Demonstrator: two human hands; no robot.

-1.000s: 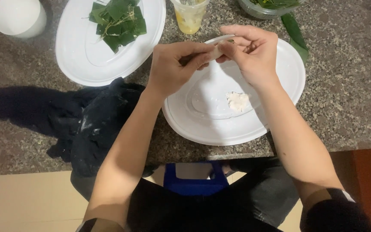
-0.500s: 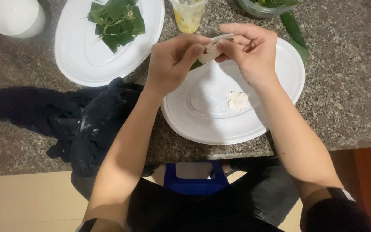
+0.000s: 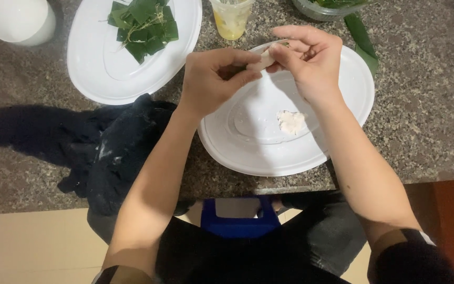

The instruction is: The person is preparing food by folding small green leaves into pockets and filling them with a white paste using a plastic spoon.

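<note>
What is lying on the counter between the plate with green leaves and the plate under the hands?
In the head view, a dark cloth lies between the leaf plate and the near plate, reaching up into the gap.

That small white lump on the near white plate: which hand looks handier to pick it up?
Probably the right hand: the white lump lies below its wrist on the oval white plate. The left hand is farther left. Both pinch a pale doughy piece.

white plates: 2 (image 3: 342, 137) (image 3: 95, 73) | white cup: 1 (image 3: 22, 21) | clear cup: 1 (image 3: 231, 18) | dark cloth: 1 (image 3: 116, 152) | hands: 2 (image 3: 214, 79) (image 3: 311, 60)
</note>
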